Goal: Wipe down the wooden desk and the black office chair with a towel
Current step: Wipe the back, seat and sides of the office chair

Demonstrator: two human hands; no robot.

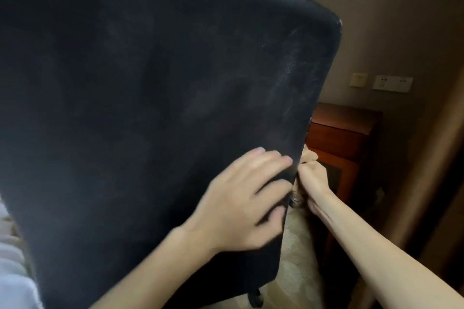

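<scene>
The job in hand is the chair part of the task. The back of the black chair (150,95) fills most of the view, leaning a little. It is right up close.

The left grip (241,198) lies flat on the chair back, low down, near the right edge. Its fingers are spread out and press on the black cover. It holds nothing.

The right grip (311,173) is just past that same edge, touching it. Its fingers look curled, but they are partly hidden by the chair. I cannot tell if it is holding something or what that might be. The two grips are very near each other, with only the chair edge between them.

I cannot see a towel. A white cloth (12,271) shows at the bottom left, but I cannot tell what it is.

There are pale marks (288,70) high up on the chair back, near the right edge. They still look dusty. I think the next move needs the towel in one grip, then long rubs over those marks while the other grip keeps the chair from rolling on its wheel (256,300).

A brown wooden cabinet (344,138) stands behind the chair, by the wall. It could be part of the desk, but I am not sure.
</scene>
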